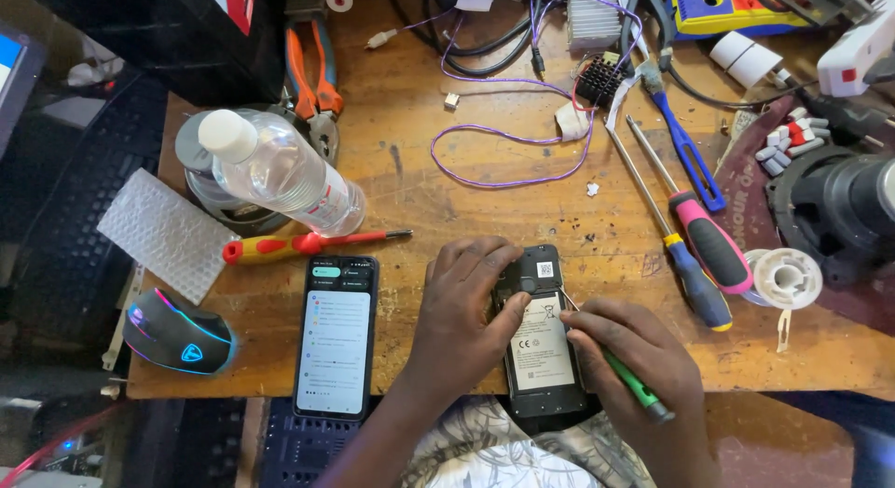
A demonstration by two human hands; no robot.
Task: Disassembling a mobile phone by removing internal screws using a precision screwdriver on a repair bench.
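Fingers of the right hand pinch a green screwdriver, its thin tip angled up-left onto the phone, which lies back-open at the table's near edge, long axis running away from the person. The left hand curls around the phone's left side, steadying it. Its battery looks smooth and pale against matte black plastic. A lit smartphone lies to the left; glossy screwdrivers rest on worn wood to the right.
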